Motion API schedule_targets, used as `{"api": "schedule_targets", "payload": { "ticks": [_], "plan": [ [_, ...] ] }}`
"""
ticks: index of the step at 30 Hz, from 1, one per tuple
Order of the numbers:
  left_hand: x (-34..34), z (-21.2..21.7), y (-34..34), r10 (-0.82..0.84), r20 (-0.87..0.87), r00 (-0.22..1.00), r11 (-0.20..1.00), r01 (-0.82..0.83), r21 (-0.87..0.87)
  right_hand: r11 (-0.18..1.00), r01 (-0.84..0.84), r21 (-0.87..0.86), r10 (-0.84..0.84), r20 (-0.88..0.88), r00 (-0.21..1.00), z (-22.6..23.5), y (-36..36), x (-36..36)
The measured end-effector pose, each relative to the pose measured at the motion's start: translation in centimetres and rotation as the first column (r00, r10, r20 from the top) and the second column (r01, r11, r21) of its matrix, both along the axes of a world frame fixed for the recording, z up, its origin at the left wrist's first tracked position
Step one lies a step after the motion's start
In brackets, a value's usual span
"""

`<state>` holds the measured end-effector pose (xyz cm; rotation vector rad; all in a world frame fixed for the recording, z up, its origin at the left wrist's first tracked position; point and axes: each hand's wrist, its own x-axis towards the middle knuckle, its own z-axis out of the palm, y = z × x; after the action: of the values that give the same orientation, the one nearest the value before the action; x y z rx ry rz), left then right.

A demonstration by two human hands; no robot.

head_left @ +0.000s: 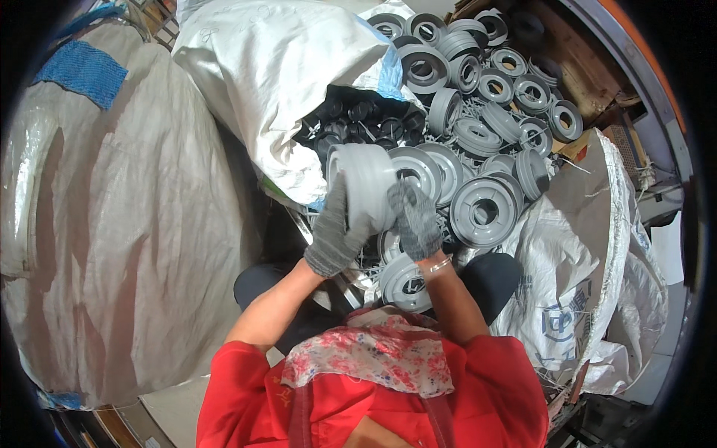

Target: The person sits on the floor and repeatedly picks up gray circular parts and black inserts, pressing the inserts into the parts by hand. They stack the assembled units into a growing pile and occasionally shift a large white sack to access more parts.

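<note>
My left hand [336,235], in a grey knit glove, grips a grey round plastic part [364,183] with ribbed sides, tilted on its edge. The thumb lies along its side and the other fingers go under it. Close to the part's right edge is my right hand [416,216], gloved the same way, its fingers curled together. What those fingers hold, if anything, is hidden. Just beyond the hands lies a heap of similar grey flanged parts [485,211]. Black round parts [366,123] sit in the mouth of a white woven sack [254,75] behind the held part.
A large, full pale woven sack [134,209] stands on my left. To my right an open white sack [553,276] slumps beside the heap. Cardboard [575,67] borders the heap at the far right. Thin grey plastic scraps [478,108] are scattered among the parts.
</note>
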<state>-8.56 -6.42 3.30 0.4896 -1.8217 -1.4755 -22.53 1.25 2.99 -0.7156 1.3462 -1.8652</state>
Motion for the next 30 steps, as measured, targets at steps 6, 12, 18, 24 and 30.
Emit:
{"api": "schedule_targets", "payload": {
  "ticks": [6,12,18,24,30],
  "plan": [
    [-0.3,1.4,-0.5,0.051,0.002,0.999,0.888,-0.046,0.457,0.989,0.106,0.101,0.016,-0.792,0.61,2.0,-0.7,0.6],
    [-0.1,1.1,-0.9,0.108,0.085,0.991,0.952,-0.127,0.28,0.968,0.183,0.174,-0.066,-0.523,0.85,0.8,-0.1,0.9],
    [-0.2,0.5,-0.4,0.126,0.085,0.988,0.969,-0.141,0.204,0.991,0.128,0.038,-0.084,-0.565,0.821,0.0,-1.0,0.7],
    [-0.1,-0.8,-0.9,0.208,0.203,0.957,0.923,-0.261,0.285,0.981,0.155,0.117,-0.029,-0.701,0.712,0.2,-1.3,1.6],
    [0.6,-2.3,-3.3,0.179,0.17,0.969,0.857,-0.239,0.456,0.977,0.014,0.211,0.148,-0.728,0.669,0.0,0.1,3.1]
  ]
}}
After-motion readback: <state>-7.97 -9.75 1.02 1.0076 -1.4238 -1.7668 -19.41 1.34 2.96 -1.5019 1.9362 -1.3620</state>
